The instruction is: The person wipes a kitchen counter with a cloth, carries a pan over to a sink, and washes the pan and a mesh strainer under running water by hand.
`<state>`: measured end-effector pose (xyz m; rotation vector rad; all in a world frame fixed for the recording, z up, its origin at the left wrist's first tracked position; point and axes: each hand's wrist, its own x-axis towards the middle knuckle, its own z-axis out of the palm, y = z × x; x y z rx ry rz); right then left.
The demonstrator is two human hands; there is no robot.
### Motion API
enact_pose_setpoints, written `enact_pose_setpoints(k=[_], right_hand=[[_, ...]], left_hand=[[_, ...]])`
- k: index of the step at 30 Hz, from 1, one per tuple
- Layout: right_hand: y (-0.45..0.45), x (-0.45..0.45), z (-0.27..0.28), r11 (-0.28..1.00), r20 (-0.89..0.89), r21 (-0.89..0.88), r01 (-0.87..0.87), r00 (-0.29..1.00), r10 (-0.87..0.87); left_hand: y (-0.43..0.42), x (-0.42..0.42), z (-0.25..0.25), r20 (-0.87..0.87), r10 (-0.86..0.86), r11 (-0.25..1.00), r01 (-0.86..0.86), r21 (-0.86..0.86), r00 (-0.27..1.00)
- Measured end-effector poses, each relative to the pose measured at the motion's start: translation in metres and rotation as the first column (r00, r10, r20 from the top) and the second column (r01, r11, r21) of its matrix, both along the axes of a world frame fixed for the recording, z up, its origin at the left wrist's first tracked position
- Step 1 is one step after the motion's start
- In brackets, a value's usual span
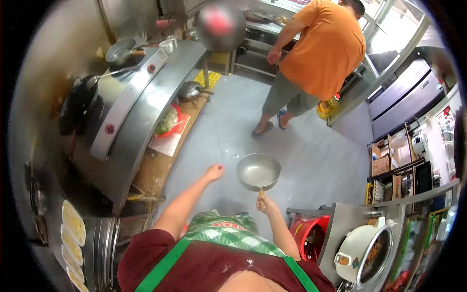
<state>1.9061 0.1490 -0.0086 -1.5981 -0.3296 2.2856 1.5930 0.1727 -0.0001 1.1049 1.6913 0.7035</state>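
Note:
My right hand [265, 204] is wrapped round the light wooden handle of a silver-grey saucepan [259, 171]. The pan is held out in front of me over the grey floor, and I see its bare metal inside. To the left of the pan, apart from it, my left hand [214, 173] hangs in the air with its fingers curled in and nothing visible in them. It is nearest to the pan and to the wooden shelf [180, 146] under the steel counter.
At left, a steel stove counter [170, 80] carries a black wok [78, 109]. Several plates [73, 221] stand lower left. A person in an orange shirt [326, 46] stands ahead. A large white pot [365, 253] and red bucket [311, 236] are at right.

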Motion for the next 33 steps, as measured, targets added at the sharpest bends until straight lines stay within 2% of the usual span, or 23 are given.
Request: enact_pose_setpoints(k=[3, 6, 7, 8, 9, 10, 12, 14, 15, 16, 17, 18, 19, 20, 21, 22, 23, 24, 26, 28, 30, 32, 33], right_hand=[[0.057, -0.024, 0.014, 1.000, -0.060, -0.022, -0.017, 0.998, 0.016], [0.122, -0.049, 0.023, 0.992, -0.124, 0.027, -0.127, 0.984, 0.129], [0.146, -0.060, 0.031, 0.986, -0.122, -0.033, -0.161, 0.980, 0.156], [0.167, -0.072, 0.037, 0.986, -0.080, -0.009, -0.166, 0.983, 0.165], [0.190, -0.089, 0.042, 0.984, -0.045, 0.018, -0.177, 0.983, 0.177], [0.205, -0.103, 0.044, 0.982, -0.009, 0.033, -0.187, 0.982, 0.187], [0.253, -0.126, 0.032, 0.927, -0.007, 0.141, -0.348, 0.936, 0.353], [0.293, -0.157, 0.048, 0.855, -0.031, 0.229, -0.466, 0.874, 0.484], [0.312, -0.174, 0.047, 0.849, -0.042, 0.180, -0.496, 0.859, 0.511], [0.330, -0.191, 0.042, 0.842, -0.051, 0.134, -0.523, 0.845, 0.533], [0.345, -0.206, 0.029, 0.892, -0.138, 0.102, -0.440, 0.882, 0.450], [0.363, -0.224, 0.025, 0.889, -0.226, 0.089, -0.450, 0.860, 0.458], [0.379, -0.229, 0.020, 0.878, -0.106, 0.132, -0.459, 0.875, 0.473], [0.389, -0.240, 0.056, 0.868, 0.012, 0.168, -0.467, 0.882, 0.471], [0.403, -0.249, 0.057, 0.887, -0.093, 0.160, -0.433, 0.888, 0.451], [0.415, -0.256, 0.054, 0.905, -0.197, 0.152, -0.397, 0.886, 0.421], [0.430, -0.268, 0.028, 0.938, -0.313, 0.138, -0.318, 0.885, 0.345], [0.439, -0.278, 0.026, 0.957, -0.282, 0.163, -0.242, 0.918, 0.280], [0.465, -0.287, 0.031, 0.952, -0.417, 0.205, -0.228, 0.859, 0.296], [0.488, -0.298, 0.054, 0.922, -0.266, 0.297, -0.248, 0.906, 0.329], [0.513, -0.297, 0.068, 0.921, -0.128, 0.328, -0.209, 0.956, 0.263], [0.534, -0.280, 0.084, 0.895, -0.194, 0.440, -0.069, 0.966, 0.170], [0.541, -0.269, 0.081, 0.908, -0.147, 0.420, -0.008, 0.986, 0.076]], left_hand=[[0.058, 0.013, 0.006, -0.387, -0.213, 0.974, 0.225, -0.013, 0.897], [0.085, 0.016, 0.009, -0.755, -0.224, 0.904, 0.422, 0.076, 0.616], [0.095, 0.019, 0.002, -0.536, -0.317, 0.931, 0.365, -0.016, 0.783], [0.112, 0.021, -0.002, -0.275, -0.339, 0.941, 0.322, -0.107, 0.900], [0.131, 0.018, 0.008, 0.002, -0.301, 0.934, 0.296, -0.198, 0.954], [0.144, 0.017, 0.015, 0.066, -0.273, 0.916, 0.280, -0.287, 0.960], [0.172, 0.029, 0.082, 0.204, -0.183, 0.859, 0.258, -0.442, 0.962], [0.200, 0.030, 0.109, 0.378, -0.045, 0.947, 0.160, -0.278, 0.925], [0.211, 0.029, 0.112, 0.372, 0.005, 0.982, 0.066, -0.178, 0.928], [0.226, 0.023, 0.111, 0.386, 0.112, 0.965, -0.008, -0.261, 0.916], [0.246, 0.011, 0.083, 0.428, 0.141, 0.949, 0.002, -0.316, 0.893], [0.265, -0.003, 0.077, 0.463, 0.164, 0.930, 0.019, -0.367, 0.871], [0.278, -0.011, 0.068, 0.529, 0.276, 0.923, -0.067, -0.380, 0.803], [0.288, -0.019, 0.078, 0.584, 0.377, 0.903, -0.145, -0.405, 0.719], [0.302, -0.031, 0.071, 0.682, 0.369, 0.914, -0.114, -0.389, 0.632], [0.315, -0.036, 0.102, 0.664, 0.424, 0.896, -0.181, -0.404, 0.616], [0.333, -0.047, 0.098, 0.714, 0.406, 0.903, -0.130, -0.409, 0.571], [0.350, -0.059, 0.096, 0.760, 0.385, 0.909, -0.073, -0.410, 0.524], [0.385, -0.079, 0.097, 0.740, 0.432, 0.874, -0.037, -0.484, 0.516], [0.430, -0.111, 0.094, 0.745, 0.461, 0.844, 0.022, -0.537, 0.482], [0.473, -0.139, 0.073, 0.771, 0.503, 0.809, 0.100, -0.579, 0.390], [0.508, -0.160, 0.068, 0.760, 0.537, 0.778, 0.132, -0.614, 0.366], [0.525, -0.163, 0.071, 0.749, 0.545, 0.761, 0.154, -0.630, 0.376]])
